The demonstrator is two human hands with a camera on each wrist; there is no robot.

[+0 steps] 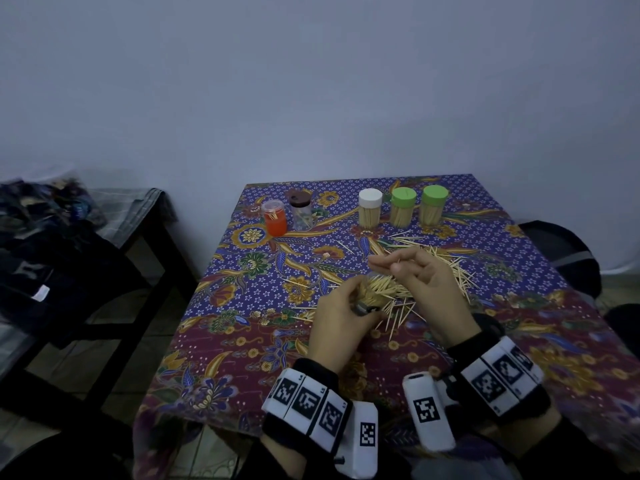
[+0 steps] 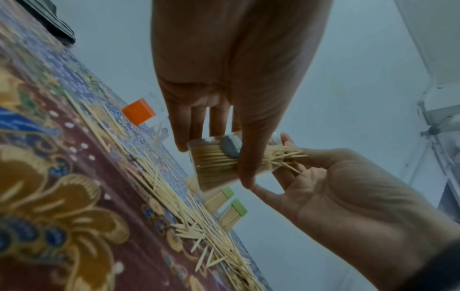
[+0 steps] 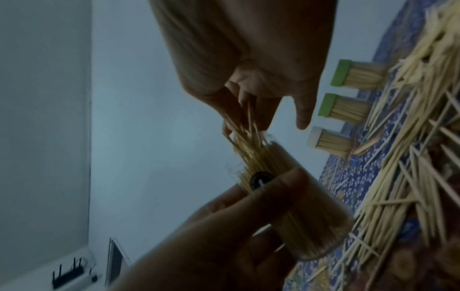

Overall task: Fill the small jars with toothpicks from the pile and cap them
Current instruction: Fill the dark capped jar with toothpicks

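Note:
My left hand (image 1: 349,303) grips a clear small jar (image 2: 216,167), tilted on its side just above the table and packed with toothpicks. The jar (image 3: 306,198) has no cap, and its mouth faces my right hand. My right hand (image 1: 393,266) pinches a few toothpicks (image 3: 248,118) whose tips sit in the jar's mouth. The loose toothpick pile (image 1: 446,261) lies on the cloth under and beyond my right hand. Three filled, capped jars stand at the back: one with a white cap (image 1: 370,207) and two with green caps (image 1: 402,206) (image 1: 433,204).
An orange jar (image 1: 274,219) and a clear jar with a brown lid (image 1: 300,210) stand at the back left of the patterned tablecloth (image 1: 242,341). A dark bench with clothes (image 1: 62,237) is to the left. A dark chair (image 1: 561,251) stands at the right.

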